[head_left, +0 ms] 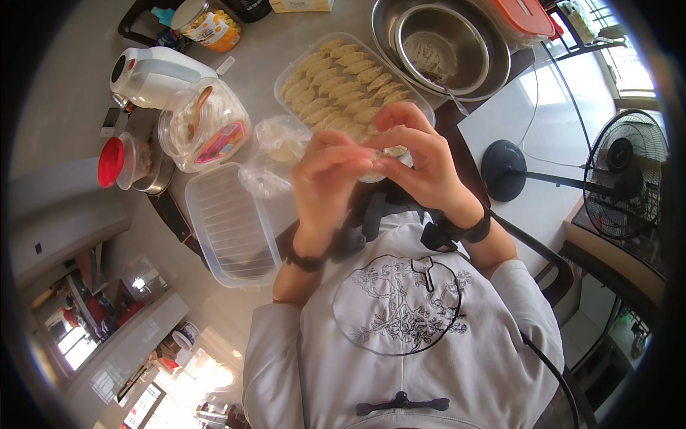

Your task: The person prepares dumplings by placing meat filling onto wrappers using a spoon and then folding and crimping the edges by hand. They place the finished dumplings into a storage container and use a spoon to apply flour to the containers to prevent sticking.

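My left hand point(328, 163) and my right hand point(423, 158) meet fingertip to fingertip in front of my chest. Between their pinched fingers is a small pale dumpling point(377, 155), almost wholly hidden by the fingers. Just beyond and partly beneath them stands a clear plastic tray point(277, 88) with rows of folded dumplings point(343, 86). Under my right hand shows part of a white bowl point(405, 160); its contents are mostly covered. A clear plastic bag point(278, 131) with round pale wrappers visible inside lies to the left of my left hand.
An empty ribbed plastic lid point(230, 225) lies at left. Behind it stand an open tub of white powder point(179, 126) with a wooden spoon, a white jug point(161, 75) and a jar point(206, 27). Nested steel bowls point(388, 43) sit far right, near a black fan point(621, 171).
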A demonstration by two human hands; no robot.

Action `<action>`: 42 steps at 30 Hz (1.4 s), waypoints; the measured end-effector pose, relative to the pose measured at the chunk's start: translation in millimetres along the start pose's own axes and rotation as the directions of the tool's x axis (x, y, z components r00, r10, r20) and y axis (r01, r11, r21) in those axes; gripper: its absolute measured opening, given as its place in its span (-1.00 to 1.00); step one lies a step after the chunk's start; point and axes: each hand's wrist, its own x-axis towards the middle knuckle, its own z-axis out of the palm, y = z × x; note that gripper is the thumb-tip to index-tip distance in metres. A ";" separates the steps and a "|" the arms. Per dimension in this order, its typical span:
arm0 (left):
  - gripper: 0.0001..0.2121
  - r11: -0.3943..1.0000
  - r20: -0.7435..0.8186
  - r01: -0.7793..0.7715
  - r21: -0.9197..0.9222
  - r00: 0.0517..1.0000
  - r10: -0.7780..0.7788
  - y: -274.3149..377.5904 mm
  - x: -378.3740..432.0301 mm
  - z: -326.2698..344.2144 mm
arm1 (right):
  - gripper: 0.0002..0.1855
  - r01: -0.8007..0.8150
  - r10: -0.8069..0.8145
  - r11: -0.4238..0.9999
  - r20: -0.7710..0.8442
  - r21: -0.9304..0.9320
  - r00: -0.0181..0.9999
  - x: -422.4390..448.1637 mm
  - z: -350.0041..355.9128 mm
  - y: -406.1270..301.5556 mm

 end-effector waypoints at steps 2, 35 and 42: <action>-0.83 0.996 0.060 -0.060 0.071 0.997 0.056 -0.5 2.8 -1.8 | -0.81 0.008 -0.008 1.000 -0.018 0.007 1.000 1.3 -0.4 3.3; -0.80 0.992 -0.106 0.127 -0.029 0.986 -0.129 9.8 28.3 -24.7 | -0.81 -0.022 0.020 0.999 0.051 0.031 0.999 41.0 5.8 9.1; -0.83 0.994 -0.115 0.099 0.037 0.989 -0.094 7.7 14.6 -16.9 | -0.78 0.014 -0.010 0.999 0.087 -0.037 0.996 27.5 6.6 4.8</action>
